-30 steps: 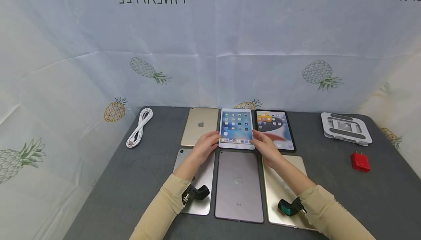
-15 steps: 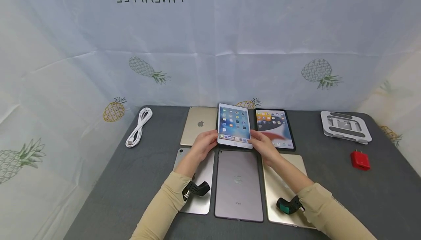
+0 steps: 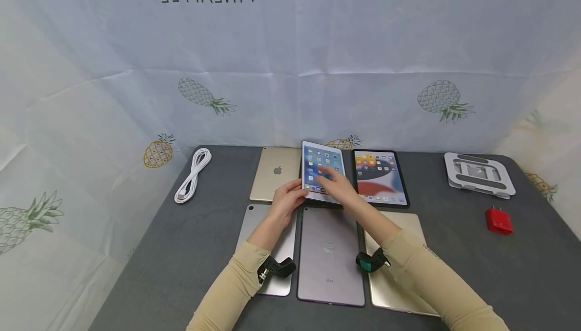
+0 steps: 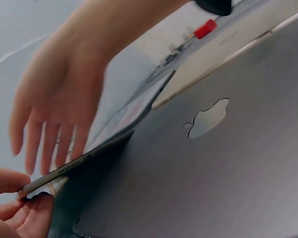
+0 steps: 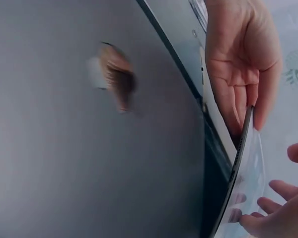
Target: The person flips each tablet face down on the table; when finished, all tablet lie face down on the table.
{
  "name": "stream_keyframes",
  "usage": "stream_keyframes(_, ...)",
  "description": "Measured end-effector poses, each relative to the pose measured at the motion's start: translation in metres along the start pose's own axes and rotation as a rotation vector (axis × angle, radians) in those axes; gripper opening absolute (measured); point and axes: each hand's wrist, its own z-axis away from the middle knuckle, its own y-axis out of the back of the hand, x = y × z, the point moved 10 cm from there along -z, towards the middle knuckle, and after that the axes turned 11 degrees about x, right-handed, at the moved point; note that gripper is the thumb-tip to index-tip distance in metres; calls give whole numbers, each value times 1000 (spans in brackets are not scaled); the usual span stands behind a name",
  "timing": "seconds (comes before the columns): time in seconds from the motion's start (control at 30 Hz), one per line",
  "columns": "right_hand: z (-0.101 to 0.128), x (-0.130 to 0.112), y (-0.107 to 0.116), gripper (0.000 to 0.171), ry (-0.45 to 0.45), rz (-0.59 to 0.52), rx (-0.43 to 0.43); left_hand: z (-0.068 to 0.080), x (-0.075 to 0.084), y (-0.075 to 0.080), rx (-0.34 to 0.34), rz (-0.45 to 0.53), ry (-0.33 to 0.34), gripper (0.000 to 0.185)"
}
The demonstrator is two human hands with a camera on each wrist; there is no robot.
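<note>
A white-bordered tablet (image 3: 324,155), its screen lit with app icons, is tilted with its far end leaning left. My left hand (image 3: 287,201) grips its near left corner; in the right wrist view the thumb lies over the screen side and the fingers beneath. Over the lower part of the screen hovers my right hand (image 3: 337,185), fingers spread and straight. The left wrist view shows those fingers (image 4: 52,141) pointing down at the tablet; whether they touch it I cannot tell. The near edge of the tablet (image 5: 241,153) is raised above the table.
Around it lie a gold tablet (image 3: 274,172), a lit black-framed tablet (image 3: 379,172), a silver tablet (image 3: 283,250), a grey-purple tablet (image 3: 330,265) and another gold tablet (image 3: 386,290). A white cable (image 3: 193,174) lies left; a folding stand (image 3: 478,174) and red charger (image 3: 499,220) lie right.
The white-bordered tablet has been lifted and tilted from lying flat. My right hand has let go of its right edge and moved left over the screen. The left hand still holds on.
</note>
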Motion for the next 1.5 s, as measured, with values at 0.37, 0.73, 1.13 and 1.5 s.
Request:
stream_keyframes(0.37,-18,-16,-6,66,-21,7,26,7,10,-13,-70,87,-27,57)
stream_keyframes(0.73,-17,-22,0,67,-72,-124,27,12,26,-18,-46,72,-70,56)
stream_keyframes(1.13,-19,-26,2,65,-133,-348,35,18,49,-18,-16,-13,-186,50)
stream_keyframes(1.5,-20,-26,6,68,-153,-462,20,24,55,-26,-77,-100,-232,51)
